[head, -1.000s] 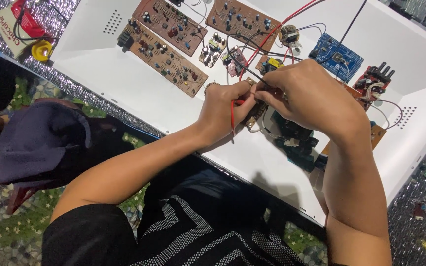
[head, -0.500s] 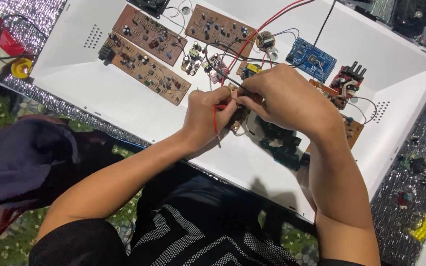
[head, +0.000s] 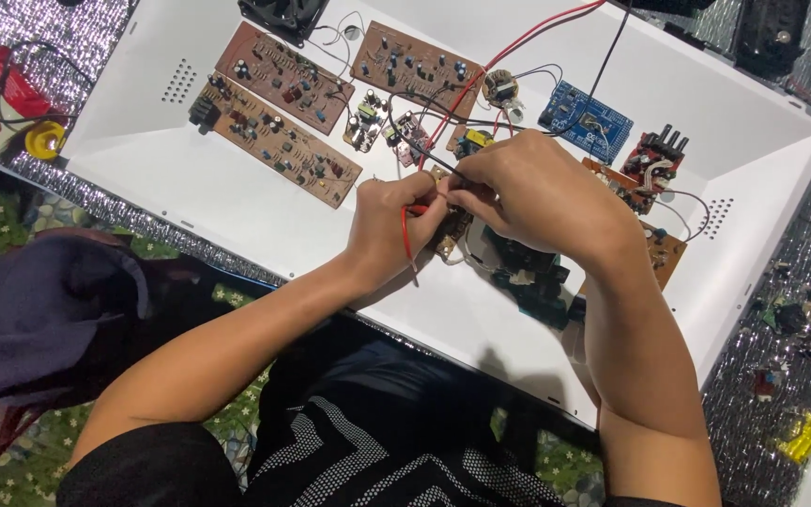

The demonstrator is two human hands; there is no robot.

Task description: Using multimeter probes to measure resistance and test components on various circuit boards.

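Both hands meet over the middle of a big white panel (head: 237, 202). My left hand (head: 389, 228) pinches a red wire (head: 407, 242) whose loose end hangs down past the fingers. My right hand (head: 535, 194) is closed around a black wire (head: 424, 155) at the fingertips, right against my left hand. Under the hands lie a small brown board (head: 450, 232) and a dark green circuit board (head: 527, 272), partly hidden by my right hand.
Brown circuit boards (head: 279, 141) lie at the panel's upper left, a blue board (head: 586, 117) and small red-black module (head: 654, 155) at upper right. A black fan (head: 283, 13) sits at the top. A yellow tape roll (head: 45, 141) and silver foil surround the panel.
The view has shifted so the panel and hands sit slightly lower and left in frame. The hands stay joined on the wires over the small board.
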